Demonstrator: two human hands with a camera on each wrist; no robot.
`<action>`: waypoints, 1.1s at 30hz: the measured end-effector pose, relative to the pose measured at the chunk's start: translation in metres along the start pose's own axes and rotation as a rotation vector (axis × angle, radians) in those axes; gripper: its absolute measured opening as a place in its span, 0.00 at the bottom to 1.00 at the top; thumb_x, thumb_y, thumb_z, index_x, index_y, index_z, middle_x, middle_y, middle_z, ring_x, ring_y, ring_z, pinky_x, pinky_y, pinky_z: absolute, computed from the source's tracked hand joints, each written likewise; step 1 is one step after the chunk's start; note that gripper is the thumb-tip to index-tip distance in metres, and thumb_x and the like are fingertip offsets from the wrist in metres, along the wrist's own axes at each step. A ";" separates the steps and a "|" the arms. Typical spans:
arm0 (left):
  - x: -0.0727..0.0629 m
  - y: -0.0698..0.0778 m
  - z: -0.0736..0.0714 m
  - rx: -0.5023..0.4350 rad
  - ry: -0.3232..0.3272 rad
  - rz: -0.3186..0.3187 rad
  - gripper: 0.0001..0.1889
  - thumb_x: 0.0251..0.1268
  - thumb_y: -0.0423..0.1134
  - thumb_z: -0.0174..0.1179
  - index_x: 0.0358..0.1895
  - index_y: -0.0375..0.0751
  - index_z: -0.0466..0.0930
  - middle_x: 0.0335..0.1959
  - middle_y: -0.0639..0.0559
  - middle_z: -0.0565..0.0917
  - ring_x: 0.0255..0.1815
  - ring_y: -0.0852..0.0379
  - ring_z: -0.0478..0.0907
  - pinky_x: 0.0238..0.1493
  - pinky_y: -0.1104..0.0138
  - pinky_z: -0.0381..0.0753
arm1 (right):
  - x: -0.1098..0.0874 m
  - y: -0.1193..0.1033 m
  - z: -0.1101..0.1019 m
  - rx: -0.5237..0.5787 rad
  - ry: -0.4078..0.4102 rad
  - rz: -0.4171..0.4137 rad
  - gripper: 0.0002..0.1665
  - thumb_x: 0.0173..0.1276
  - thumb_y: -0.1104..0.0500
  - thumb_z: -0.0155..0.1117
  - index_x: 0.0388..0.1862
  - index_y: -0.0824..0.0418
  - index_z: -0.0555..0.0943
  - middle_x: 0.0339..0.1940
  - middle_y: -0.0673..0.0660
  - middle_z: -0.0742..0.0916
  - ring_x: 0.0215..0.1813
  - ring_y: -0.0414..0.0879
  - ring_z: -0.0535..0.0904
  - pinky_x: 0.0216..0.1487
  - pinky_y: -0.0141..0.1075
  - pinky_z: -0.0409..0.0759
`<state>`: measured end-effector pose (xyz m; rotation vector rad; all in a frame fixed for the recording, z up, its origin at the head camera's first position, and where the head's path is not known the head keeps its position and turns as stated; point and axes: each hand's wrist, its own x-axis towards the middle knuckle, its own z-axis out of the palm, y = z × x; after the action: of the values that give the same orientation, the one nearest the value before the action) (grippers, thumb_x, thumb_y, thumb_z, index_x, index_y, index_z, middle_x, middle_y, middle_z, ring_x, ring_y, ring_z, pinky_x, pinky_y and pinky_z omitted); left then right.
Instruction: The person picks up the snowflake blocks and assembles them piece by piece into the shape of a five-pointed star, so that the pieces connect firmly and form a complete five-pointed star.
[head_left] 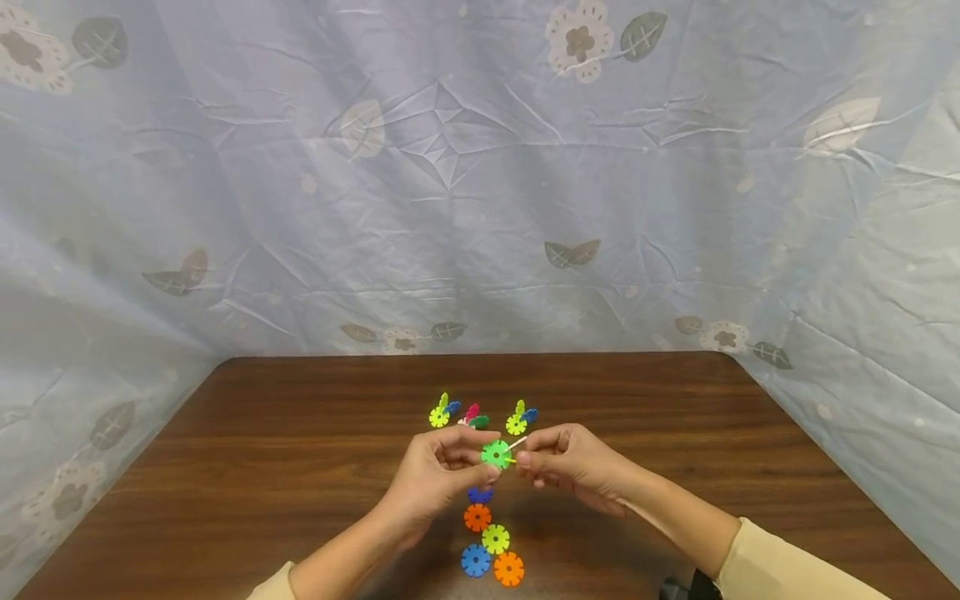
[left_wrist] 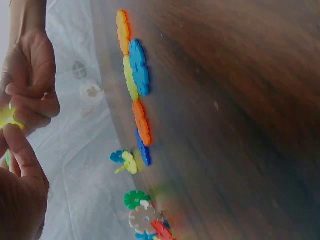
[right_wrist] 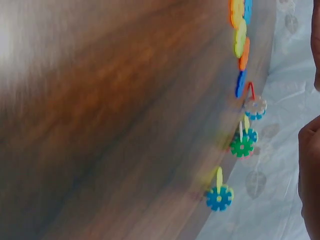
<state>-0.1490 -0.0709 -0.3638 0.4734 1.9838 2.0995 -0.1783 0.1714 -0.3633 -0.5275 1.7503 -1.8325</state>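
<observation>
The left hand (head_left: 431, 473) holds a green notched disc (head_left: 495, 455) by its edge, thumb below and fingers above, over the middle of the table (head_left: 315, 467). The right hand (head_left: 579, 463) has its fingers clamped on a white piece (head_left: 517, 444) and a yellow piece (head_left: 512, 461), both seen edge-on against the green disc. Nearer the person lie five flat discs — dark blue (head_left: 480, 496), red-orange (head_left: 477, 517), yellow-green (head_left: 496, 539), blue (head_left: 476, 561) and orange (head_left: 509, 569). Beyond the hands stand three joined clusters: yellow-green and blue at left (head_left: 439, 417), pink, green and white in the middle (head_left: 473, 414), yellow-green and blue at right (head_left: 516, 425). Printed flowers and leaves mark the surrounding cloth (head_left: 480, 208).
</observation>
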 end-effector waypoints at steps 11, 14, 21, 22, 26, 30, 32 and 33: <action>0.006 -0.004 0.001 -0.028 0.120 0.002 0.23 0.63 0.26 0.70 0.61 0.26 0.80 0.33 0.51 0.91 0.34 0.60 0.87 0.45 0.68 0.91 | 0.008 -0.003 0.009 0.062 0.083 0.004 0.09 0.80 0.54 0.63 0.49 0.58 0.85 0.41 0.47 0.88 0.44 0.38 0.83 0.49 0.28 0.87; 0.008 -0.005 -0.003 -0.037 0.161 -0.034 0.23 0.64 0.27 0.70 0.62 0.29 0.79 0.30 0.55 0.90 0.35 0.58 0.88 0.49 0.65 0.91 | 0.008 -0.003 0.007 -0.018 0.095 -0.004 0.18 0.80 0.51 0.62 0.56 0.64 0.82 0.43 0.49 0.88 0.43 0.40 0.84 0.48 0.31 0.88; 0.010 0.000 -0.018 -0.033 0.264 -0.106 0.20 0.65 0.27 0.68 0.59 0.36 0.77 0.30 0.54 0.90 0.34 0.57 0.88 0.53 0.58 0.90 | -0.008 0.015 0.005 -0.653 -0.118 -0.144 0.18 0.72 0.55 0.72 0.52 0.66 0.82 0.43 0.58 0.87 0.40 0.35 0.80 0.38 0.29 0.85; 0.010 0.001 -0.019 -0.034 0.269 -0.113 0.20 0.65 0.26 0.68 0.59 0.36 0.77 0.29 0.54 0.90 0.34 0.57 0.88 0.53 0.58 0.90 | -0.011 0.018 0.007 -0.720 -0.169 -0.159 0.17 0.71 0.53 0.73 0.51 0.63 0.83 0.44 0.57 0.87 0.41 0.33 0.79 0.39 0.28 0.84; 0.010 0.001 -0.021 -0.039 0.264 -0.118 0.21 0.65 0.27 0.67 0.60 0.35 0.76 0.29 0.54 0.89 0.34 0.58 0.88 0.52 0.60 0.90 | -0.016 0.030 0.015 -0.881 -0.283 -0.209 0.16 0.71 0.48 0.73 0.52 0.52 0.82 0.47 0.50 0.85 0.44 0.29 0.75 0.42 0.25 0.81; 0.008 0.001 -0.020 -0.043 0.253 -0.122 0.20 0.66 0.27 0.67 0.60 0.35 0.75 0.29 0.55 0.89 0.34 0.59 0.88 0.51 0.62 0.90 | -0.015 0.037 0.018 -0.949 -0.276 -0.231 0.16 0.71 0.47 0.73 0.53 0.49 0.82 0.48 0.45 0.82 0.42 0.28 0.72 0.44 0.23 0.78; 0.007 0.001 -0.020 -0.044 0.246 -0.127 0.20 0.66 0.28 0.67 0.60 0.36 0.75 0.29 0.56 0.89 0.34 0.59 0.88 0.52 0.62 0.90 | -0.013 0.039 0.018 -0.947 -0.274 -0.234 0.16 0.71 0.47 0.73 0.53 0.49 0.83 0.47 0.46 0.82 0.42 0.28 0.72 0.44 0.23 0.79; 0.007 0.001 -0.020 -0.044 0.243 -0.131 0.20 0.66 0.28 0.67 0.59 0.36 0.75 0.30 0.55 0.90 0.34 0.59 0.89 0.52 0.62 0.89 | -0.013 0.039 0.018 -0.946 -0.278 -0.233 0.16 0.71 0.47 0.73 0.53 0.49 0.83 0.48 0.46 0.82 0.42 0.28 0.72 0.44 0.23 0.79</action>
<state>-0.1628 -0.0865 -0.3627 0.0793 2.0260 2.2006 -0.1530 0.1655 -0.3998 -1.3095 2.3391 -0.8716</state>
